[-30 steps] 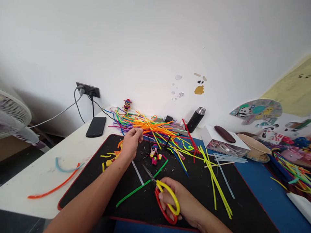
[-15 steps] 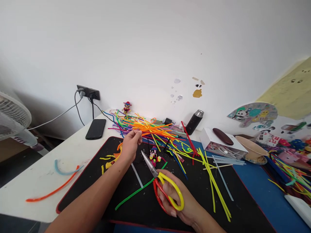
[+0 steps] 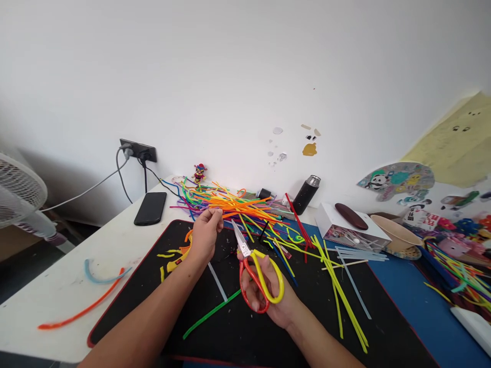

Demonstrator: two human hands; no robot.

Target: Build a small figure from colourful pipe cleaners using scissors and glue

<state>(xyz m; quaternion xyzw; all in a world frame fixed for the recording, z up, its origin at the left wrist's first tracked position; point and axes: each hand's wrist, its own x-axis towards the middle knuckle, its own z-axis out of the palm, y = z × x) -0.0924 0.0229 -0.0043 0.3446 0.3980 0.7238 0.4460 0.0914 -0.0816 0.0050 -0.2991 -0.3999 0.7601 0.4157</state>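
Note:
My left hand (image 3: 205, 236) pinches the near ends of the orange pipe cleaners (image 3: 240, 205), which lie in a heap of colourful pipe cleaners at the back of the black mat (image 3: 130, 286). My right hand (image 3: 268, 296) grips scissors (image 3: 258, 271) with one yellow and one red handle. Their blades are closed and point up toward the orange bundle, just right of my left hand. A small pipe-cleaner figure lies behind the scissors, mostly hidden.
A green pipe cleaner (image 3: 210, 314) and yellow ones (image 3: 339, 286) lie on the mat. A phone (image 3: 150, 208), a wall socket with cables (image 3: 138, 150), a fan (image 3: 19, 191), a black flask (image 3: 307, 194), a white box (image 3: 351, 227) and a small figure (image 3: 199, 173) surround it.
My right hand has lifted the scissors from the near edge of the mat and carried them forward toward the orange bundle. My left hand has stayed on the pipe cleaners.

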